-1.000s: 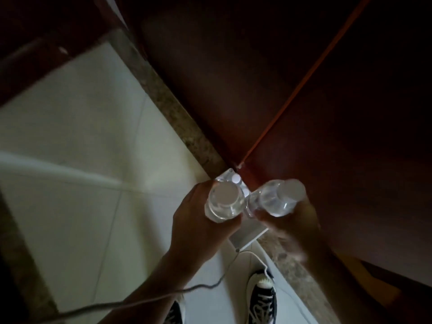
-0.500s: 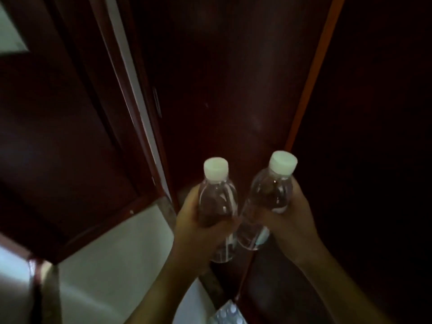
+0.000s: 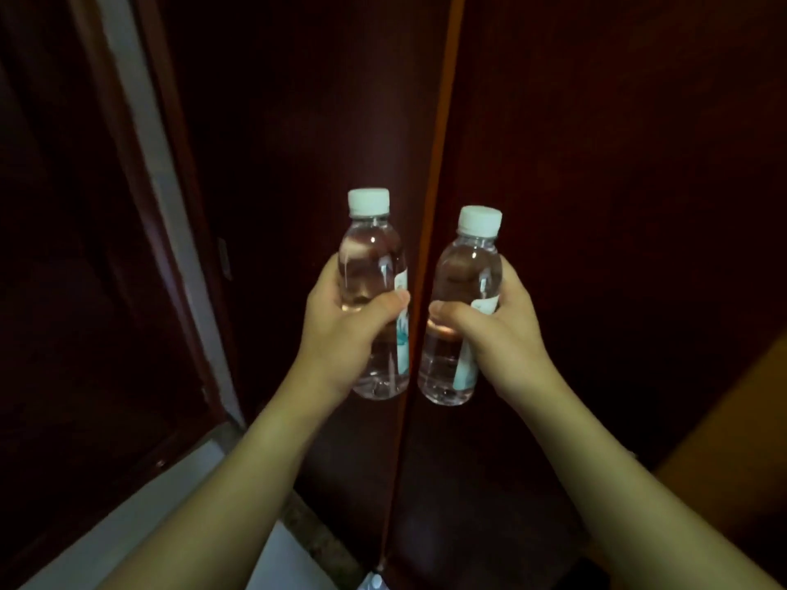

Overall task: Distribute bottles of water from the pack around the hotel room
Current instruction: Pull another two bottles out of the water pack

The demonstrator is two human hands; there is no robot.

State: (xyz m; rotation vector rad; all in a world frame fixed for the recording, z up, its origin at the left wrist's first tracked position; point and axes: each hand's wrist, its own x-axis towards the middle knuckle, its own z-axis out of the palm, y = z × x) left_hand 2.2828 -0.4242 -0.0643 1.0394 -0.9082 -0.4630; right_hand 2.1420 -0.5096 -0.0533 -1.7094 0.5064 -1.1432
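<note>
We face dark red-brown wooden panels (image 3: 617, 163) that fill nearly the whole view, with a thin orange seam (image 3: 430, 232) running from the top edge down to the bottom between two of them. To the left a pale grey strip (image 3: 157, 193) slants down along a door frame, and beyond it lies more dark wood. In the lower left corner we see light floor tile (image 3: 127, 525), bordered by a speckled stone threshold (image 3: 315, 538) that meets the foot of the panels.

Our two bare forearms reach up from the bottom edge. Our left hand (image 3: 340, 330) grips the left bottle (image 3: 372, 266) around its middle; the thumb lies across the front and the fingers are curled round the back, clamped on it. Our right hand (image 3: 502, 330) grips the right bottle (image 3: 468, 270) the same way, thumb in front and fingers wrapped behind.

Both bottles are clear, filled with water, upright, each with a white cap and a pale label with teal print. They are held up in the air in front of the panels, near each other but apart, one on either side of the orange seam. At the very bottom edge a small pale thing (image 3: 372, 583) shows, too cut off to tell what it is.
</note>
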